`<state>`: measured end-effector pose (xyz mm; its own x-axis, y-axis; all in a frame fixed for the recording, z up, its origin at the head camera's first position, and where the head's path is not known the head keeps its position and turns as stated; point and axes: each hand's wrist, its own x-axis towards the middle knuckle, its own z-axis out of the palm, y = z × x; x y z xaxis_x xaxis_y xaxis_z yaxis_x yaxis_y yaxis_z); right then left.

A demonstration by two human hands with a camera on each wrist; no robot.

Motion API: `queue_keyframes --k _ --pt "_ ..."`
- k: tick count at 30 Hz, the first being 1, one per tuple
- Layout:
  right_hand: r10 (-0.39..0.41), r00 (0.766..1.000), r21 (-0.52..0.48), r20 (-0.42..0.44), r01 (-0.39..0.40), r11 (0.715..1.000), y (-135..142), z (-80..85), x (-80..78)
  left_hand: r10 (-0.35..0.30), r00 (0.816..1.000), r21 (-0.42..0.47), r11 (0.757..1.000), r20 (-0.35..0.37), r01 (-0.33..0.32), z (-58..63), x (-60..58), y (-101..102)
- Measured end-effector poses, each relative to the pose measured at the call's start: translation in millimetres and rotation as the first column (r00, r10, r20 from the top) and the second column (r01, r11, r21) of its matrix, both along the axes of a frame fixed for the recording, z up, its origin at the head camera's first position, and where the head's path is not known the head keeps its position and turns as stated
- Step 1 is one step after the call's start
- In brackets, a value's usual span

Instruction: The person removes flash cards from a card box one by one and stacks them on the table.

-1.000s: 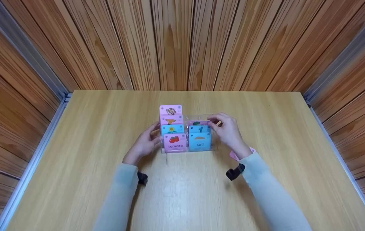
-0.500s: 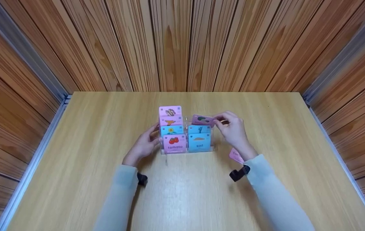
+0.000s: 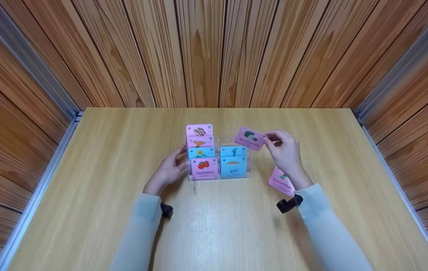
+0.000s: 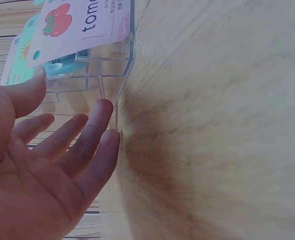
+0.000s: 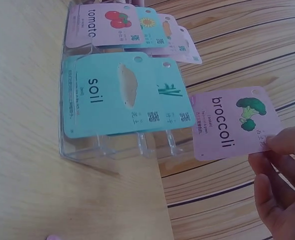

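A clear tiered card stand stands mid-table with picture cards in two columns. The left column shows a pink tomato card in front, a blue sunflower card and two pink cards behind. In the right column, a blue soil card stands before another blue card. My right hand pinches the corner of a pink broccoli card, tilted, beside the stand's upper right. My left hand is at the stand's left side, fingers loosely extended; in the left wrist view the thumb is near the cards.
A pink cucumber card lies on the table below the right hand, partly covered by the wrist. Wooden panel walls border the table at the back and sides.
The right hand has drawn the broccoli card up out of the stand's right column and moved it to the right. More of the cucumber card shows. The left hand stays in place.
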<state>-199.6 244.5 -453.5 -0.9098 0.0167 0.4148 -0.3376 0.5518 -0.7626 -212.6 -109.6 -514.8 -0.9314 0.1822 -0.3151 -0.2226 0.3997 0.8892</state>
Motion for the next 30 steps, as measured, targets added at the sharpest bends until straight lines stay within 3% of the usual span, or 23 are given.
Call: queue_keyframes --k 7,18,30 --pt "-0.033 0.999 -0.004 -0.02 0.033 0.999 16 -7.3 3.0 -0.012 1.0 0.007 1.0 -0.025 0.013 -0.6 -1.1 -1" --pt "-0.107 0.993 0.014 0.04 0.107 0.994 41 -20.0 13.6 -0.015 1.0 0.001 1.0 -0.027 0.015 0.5 -1.6 -1" --pt "-0.125 0.983 0.027 0.133 0.123 0.992 70 -31.0 27.8 -0.01 1.0 0.011 1.0 -0.015 0.01 -2.4 -0.3 -1"
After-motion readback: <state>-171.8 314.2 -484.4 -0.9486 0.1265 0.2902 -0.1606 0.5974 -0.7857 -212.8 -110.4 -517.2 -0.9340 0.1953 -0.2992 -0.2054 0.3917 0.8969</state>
